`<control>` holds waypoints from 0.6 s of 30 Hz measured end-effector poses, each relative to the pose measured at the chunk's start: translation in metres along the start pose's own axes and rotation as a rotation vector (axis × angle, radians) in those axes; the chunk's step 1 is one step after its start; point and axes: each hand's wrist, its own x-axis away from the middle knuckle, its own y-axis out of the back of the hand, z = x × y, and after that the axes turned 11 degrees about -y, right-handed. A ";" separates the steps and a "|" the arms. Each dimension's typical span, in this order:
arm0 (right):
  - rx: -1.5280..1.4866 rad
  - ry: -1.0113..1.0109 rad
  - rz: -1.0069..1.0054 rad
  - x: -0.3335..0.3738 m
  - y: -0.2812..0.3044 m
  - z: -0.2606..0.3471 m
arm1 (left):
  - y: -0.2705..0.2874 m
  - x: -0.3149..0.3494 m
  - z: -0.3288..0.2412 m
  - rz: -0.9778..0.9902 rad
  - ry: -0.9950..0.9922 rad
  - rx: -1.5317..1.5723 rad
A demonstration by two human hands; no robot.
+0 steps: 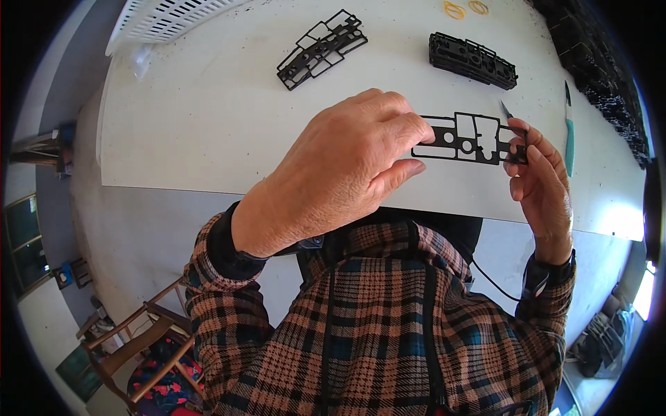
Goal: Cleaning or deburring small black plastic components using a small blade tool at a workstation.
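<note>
A flat black plastic frame (479, 139) with round holes and thin bars is held in the air over the near part of the white table. My right hand (544, 184) pinches its right end between thumb and fingers. A thin pointed blade (506, 109) juts up past those fingers; its handle is hidden by the hand. My left hand (340, 156) is at the frame's other end, its curled index finger on the plastic and its thumb a little apart below. That end of the frame is partly hidden behind the fingers.
On the white table (194, 125) lie another black frame (322, 48), a stack of black frames (473, 61) and a teal-handled knife (569, 145). Yellow rubber bands (454, 10) are at the far edge. A white basket (163, 24) stands far left, a dark heap (590, 62) at right.
</note>
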 end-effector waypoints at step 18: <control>-0.117 -0.036 0.067 0.007 0.008 0.011 | -0.010 -0.033 0.001 0.174 0.183 -0.077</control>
